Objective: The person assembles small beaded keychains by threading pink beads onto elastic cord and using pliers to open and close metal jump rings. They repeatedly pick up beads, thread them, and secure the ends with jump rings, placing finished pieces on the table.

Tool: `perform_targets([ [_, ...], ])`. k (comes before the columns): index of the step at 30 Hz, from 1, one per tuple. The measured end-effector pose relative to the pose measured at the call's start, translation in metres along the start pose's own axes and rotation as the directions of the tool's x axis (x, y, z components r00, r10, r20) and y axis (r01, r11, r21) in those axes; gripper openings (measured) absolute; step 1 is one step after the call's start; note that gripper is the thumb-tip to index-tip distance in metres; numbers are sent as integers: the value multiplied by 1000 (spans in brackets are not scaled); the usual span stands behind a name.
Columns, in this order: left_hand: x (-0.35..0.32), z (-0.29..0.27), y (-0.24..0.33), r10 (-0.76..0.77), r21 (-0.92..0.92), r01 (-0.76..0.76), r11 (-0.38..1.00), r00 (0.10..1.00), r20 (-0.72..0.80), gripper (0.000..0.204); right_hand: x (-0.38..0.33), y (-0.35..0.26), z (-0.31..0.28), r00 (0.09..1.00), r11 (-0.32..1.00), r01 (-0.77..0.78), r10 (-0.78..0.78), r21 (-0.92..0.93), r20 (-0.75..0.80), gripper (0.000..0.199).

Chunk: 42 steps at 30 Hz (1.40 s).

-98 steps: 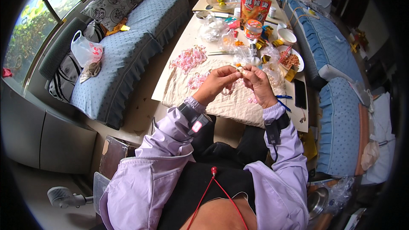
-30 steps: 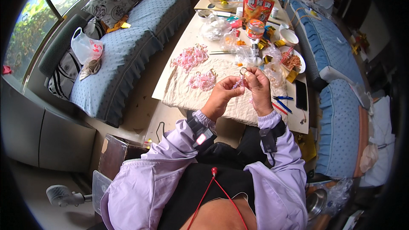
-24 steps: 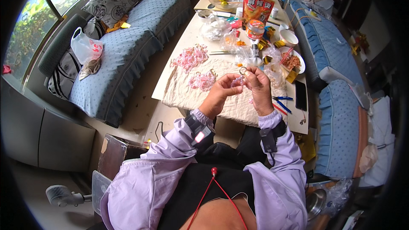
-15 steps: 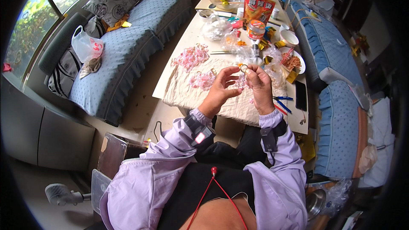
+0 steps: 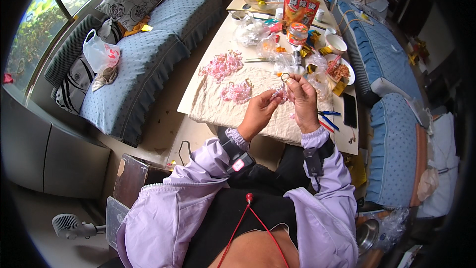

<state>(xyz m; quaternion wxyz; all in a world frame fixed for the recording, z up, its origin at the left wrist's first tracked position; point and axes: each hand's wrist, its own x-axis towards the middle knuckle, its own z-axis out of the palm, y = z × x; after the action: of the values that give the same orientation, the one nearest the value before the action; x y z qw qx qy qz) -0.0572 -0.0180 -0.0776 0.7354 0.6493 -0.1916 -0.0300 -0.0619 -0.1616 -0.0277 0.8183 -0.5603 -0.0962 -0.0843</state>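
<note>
Over the front of the table, my right hand (image 5: pixel 304 100) pinches a small metal ring (image 5: pixel 285 77) between thumb and fingers. Pink and clear beads in a strand (image 5: pixel 281 93) hang by the ring; where they join is too small to make out. My left hand (image 5: pixel 259 113) is closed, its thumb and fingertips on those beads. On the cream cloth (image 5: pixel 206 105) lie a larger heap of pink beaded pieces (image 5: pixel 225 65) and a smaller beaded heap (image 5: pixel 236 93). Blue-handled pliers (image 5: pixel 329 114) and a red-handled tool (image 5: pixel 326 127) rest just right of my right hand.
A black phone (image 5: pixel 350 111) lies at the table's right edge. Beyond my hands are plastic bags (image 5: pixel 252 31), an orange-lidded tub (image 5: pixel 297 33), a red food pouch (image 5: pixel 300 7) and a plate of brown bits (image 5: pixel 352 72). Blue-covered sofas (image 5: pixel 144 64) flank the table.
My left hand has gone from spread fingers near the ring to a pinch on the hanging beads, moving slightly down and right. My right hand keeps the ring almost in place.
</note>
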Motion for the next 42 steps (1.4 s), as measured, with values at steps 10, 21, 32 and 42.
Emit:
perform_targets([
  [10, -2, -3, 15, 83, -4, -83, 997, 995, 56, 29, 1, 3, -2, 1000, 999, -21, 21, 26, 3, 19],
  [21, 22, -16, 65, 47, 36, -47, 998, 999, 10, 21, -3, -2, 5, 996, 997, -73, 74, 38, -40, 15],
  [32, 28, -15, 67, -30, -177, 39, 983, 998, 56, 16, -5, -6, -2, 990, 993, -115, 114, 0, 81, 17],
  [42, 34, -20, 67, -13, -119, 21, 993, 998, 64, 14, -1, -8, 0, 991, 995, -87, 92, -59, 95, 15],
])
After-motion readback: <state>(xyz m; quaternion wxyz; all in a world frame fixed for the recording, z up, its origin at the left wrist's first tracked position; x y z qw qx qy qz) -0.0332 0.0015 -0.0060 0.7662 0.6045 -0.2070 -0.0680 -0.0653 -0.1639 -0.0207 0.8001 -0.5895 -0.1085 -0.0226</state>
